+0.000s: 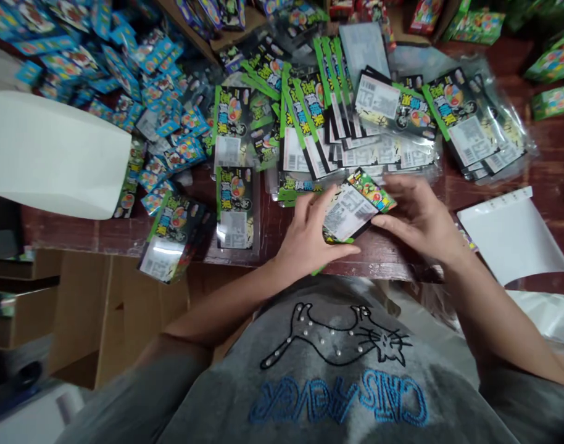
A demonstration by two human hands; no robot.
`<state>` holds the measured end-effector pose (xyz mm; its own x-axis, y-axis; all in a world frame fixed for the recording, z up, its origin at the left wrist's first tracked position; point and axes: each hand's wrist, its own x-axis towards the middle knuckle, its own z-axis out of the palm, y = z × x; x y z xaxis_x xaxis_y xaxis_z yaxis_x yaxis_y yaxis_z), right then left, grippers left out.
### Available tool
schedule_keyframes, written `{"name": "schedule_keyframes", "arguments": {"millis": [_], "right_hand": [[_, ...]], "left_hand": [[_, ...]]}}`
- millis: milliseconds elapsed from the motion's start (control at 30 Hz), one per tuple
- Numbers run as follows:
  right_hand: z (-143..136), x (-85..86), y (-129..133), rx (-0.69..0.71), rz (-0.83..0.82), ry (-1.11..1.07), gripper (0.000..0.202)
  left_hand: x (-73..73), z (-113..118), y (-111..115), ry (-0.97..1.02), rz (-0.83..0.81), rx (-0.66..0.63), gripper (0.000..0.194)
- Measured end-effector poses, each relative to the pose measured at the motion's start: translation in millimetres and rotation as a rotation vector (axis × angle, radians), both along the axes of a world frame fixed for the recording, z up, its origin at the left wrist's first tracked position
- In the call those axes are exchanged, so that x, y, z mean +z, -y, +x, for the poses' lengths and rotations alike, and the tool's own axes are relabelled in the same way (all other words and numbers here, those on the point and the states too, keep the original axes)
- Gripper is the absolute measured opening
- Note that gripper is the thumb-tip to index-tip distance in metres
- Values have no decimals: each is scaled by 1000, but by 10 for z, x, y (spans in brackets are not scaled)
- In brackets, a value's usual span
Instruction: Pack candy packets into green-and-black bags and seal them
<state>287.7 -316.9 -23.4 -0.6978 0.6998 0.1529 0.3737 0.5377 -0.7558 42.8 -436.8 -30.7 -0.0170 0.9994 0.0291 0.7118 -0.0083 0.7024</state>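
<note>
Near the table's front edge, my left hand [310,234] is closed round a black and green printed packet [349,213] with a white label. A small green and red box [372,191] lies at the packet's upper right end, and my right hand [418,216] has its thumb and fingers around that box's corner. How far the box sits inside the packet cannot be told. Just beyond my hands, flat black and green packets [310,111] in clear plastic lie in an overlapping pile. Two more packets [234,206] lie left of my left hand.
Many small blue boxes [157,92] are heaped at the back left, beside a large white container [55,154]. Green boxes [557,61] lie at the far right. A white tray-like sheet [513,234] is right of my right hand. Cardboard boxes [78,314] stand below the table's left edge.
</note>
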Motion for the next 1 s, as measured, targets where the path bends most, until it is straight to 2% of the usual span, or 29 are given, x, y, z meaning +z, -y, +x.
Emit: {"name": "schedule_keyframes", "arguments": {"millis": [67,133,267,367,433,500,633,733,867,933,1000], "right_hand": [[-21,-63,32,-81,-170,-116,60],[-20,-93,29,-114,-258,-167,51],[31,-63,3,-77,-279,-85,35],[44,-73,67,-64,-215,-47,30],[31,-131,172,-151,-218,-110,36],[9,-214,308,-283,-289,-231,43],[-18,-321,528,-451,-427,-363,31],[-4,-295,562,-458,-483,-340,24],[23,-218,525,-426,-402,-376,13],[34,-190,516,-423,-395,-416,24],[49,-161,510,-422,-410,-411,30]], "left_hand": [[-54,108,-81,141,22,10,93],[-136,189,-138,316,23,-34,71],[-288,223,-138,584,-66,-76,65],[-333,171,-116,626,-111,-67,68],[-337,126,-129,633,-109,-55,67],[-331,79,-165,641,-101,-49,61],[-301,2,-270,697,-142,-41,37],[-267,1,-340,719,-143,-24,22],[-223,59,-402,770,-115,49,18],[-194,71,-428,793,-110,60,26],[-158,60,-452,754,-143,19,25]]}}
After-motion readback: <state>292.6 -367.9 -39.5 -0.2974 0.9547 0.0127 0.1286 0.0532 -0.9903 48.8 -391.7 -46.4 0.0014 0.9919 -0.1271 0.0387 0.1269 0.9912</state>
